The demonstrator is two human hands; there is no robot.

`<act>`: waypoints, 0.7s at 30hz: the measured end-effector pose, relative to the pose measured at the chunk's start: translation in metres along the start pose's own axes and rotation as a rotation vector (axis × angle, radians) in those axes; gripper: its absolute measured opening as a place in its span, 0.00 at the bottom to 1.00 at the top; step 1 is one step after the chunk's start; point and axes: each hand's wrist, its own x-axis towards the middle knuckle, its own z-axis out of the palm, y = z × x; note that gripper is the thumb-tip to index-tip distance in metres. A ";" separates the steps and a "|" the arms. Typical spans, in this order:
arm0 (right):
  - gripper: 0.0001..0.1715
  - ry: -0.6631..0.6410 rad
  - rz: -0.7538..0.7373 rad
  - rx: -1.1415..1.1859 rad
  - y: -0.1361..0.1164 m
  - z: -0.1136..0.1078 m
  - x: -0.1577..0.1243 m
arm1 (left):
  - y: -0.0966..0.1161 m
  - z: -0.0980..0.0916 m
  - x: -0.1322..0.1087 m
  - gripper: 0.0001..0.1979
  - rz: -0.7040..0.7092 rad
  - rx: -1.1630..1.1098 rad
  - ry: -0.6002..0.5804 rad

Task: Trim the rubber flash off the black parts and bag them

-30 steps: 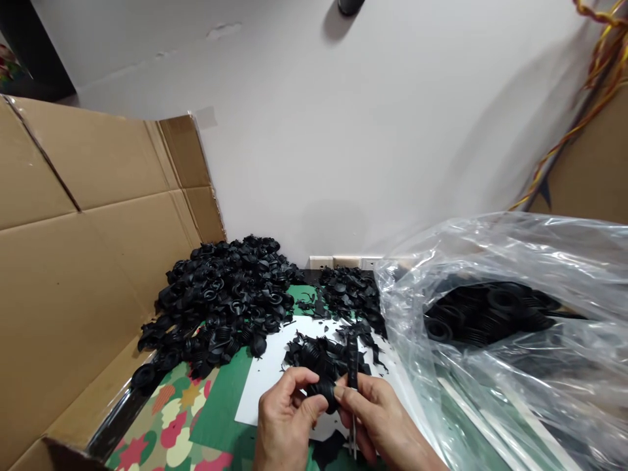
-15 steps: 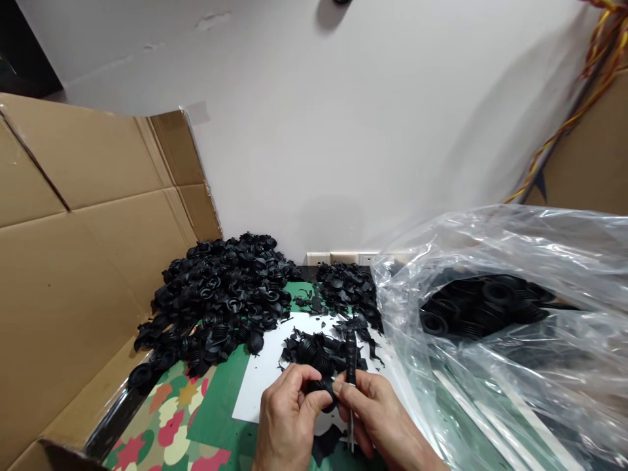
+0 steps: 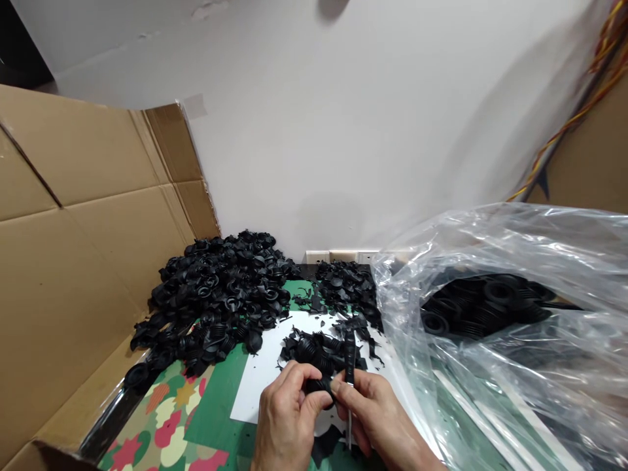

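My left hand (image 3: pixel 287 415) is closed, thumb and fingers pinching a black ribbed rubber bellows (image 3: pixel 320 387) low in the middle of the view. At the right end of that bellows, my right hand (image 3: pixel 375 412) touches it with thumb and fingertip. The same hand is also closed on a slim metal tool (image 3: pixel 350 350) with a black-wrapped upper end, held upright, its pale metal end pointing down; its exact kind is unclear. Just beyond both hands, a small heap of black rubber pieces (image 3: pixel 314 350) lies on a white sheet (image 3: pixel 250 392).
At the left, a large heap of black rubber parts (image 3: pixel 220 288) rests against cardboard (image 3: pixel 112 242). Behind the sheet lies a pile of black scraps (image 3: pixel 346 288). A clear plastic bag (image 3: pixel 490 242) of black rubber bellows (image 3: pixel 490 304) stands right. Wall sockets (image 3: pixel 338 257) sit low behind.
The view has shifted very slightly. Both hands keep nearly the same grip on the bellows and the tool.
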 end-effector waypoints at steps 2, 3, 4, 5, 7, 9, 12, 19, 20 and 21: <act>0.17 0.010 0.001 -0.007 0.000 0.001 0.000 | 0.000 0.000 0.001 0.05 0.004 -0.008 0.005; 0.17 0.015 0.001 -0.013 0.001 0.001 0.000 | 0.000 0.000 0.001 0.06 0.007 -0.015 0.007; 0.16 0.021 0.002 -0.020 0.001 0.001 0.000 | 0.000 0.000 0.002 0.06 0.012 -0.023 0.009; 0.17 0.027 0.001 -0.026 0.001 0.001 0.000 | 0.000 0.000 0.002 0.06 0.018 -0.032 0.012; 0.17 0.046 -0.018 -0.035 0.002 0.001 0.000 | 0.000 0.000 0.003 0.07 0.033 -0.044 0.018; 0.18 0.091 -0.055 -0.036 0.002 0.000 0.000 | 0.000 -0.001 0.003 0.07 0.047 -0.046 0.020; 0.18 0.174 -0.122 -0.037 0.001 -0.003 0.001 | 0.000 -0.002 0.004 0.07 0.049 -0.035 0.019; 0.17 0.122 -0.132 -0.250 -0.006 -0.007 0.002 | -0.002 -0.003 0.004 0.07 0.020 -0.072 0.006; 0.18 0.120 -0.129 -0.249 -0.007 -0.007 0.002 | -0.002 -0.003 0.004 0.07 0.015 -0.087 0.004; 0.19 0.100 -0.131 -0.223 -0.008 -0.006 0.001 | -0.002 -0.004 0.003 0.07 0.010 -0.108 0.001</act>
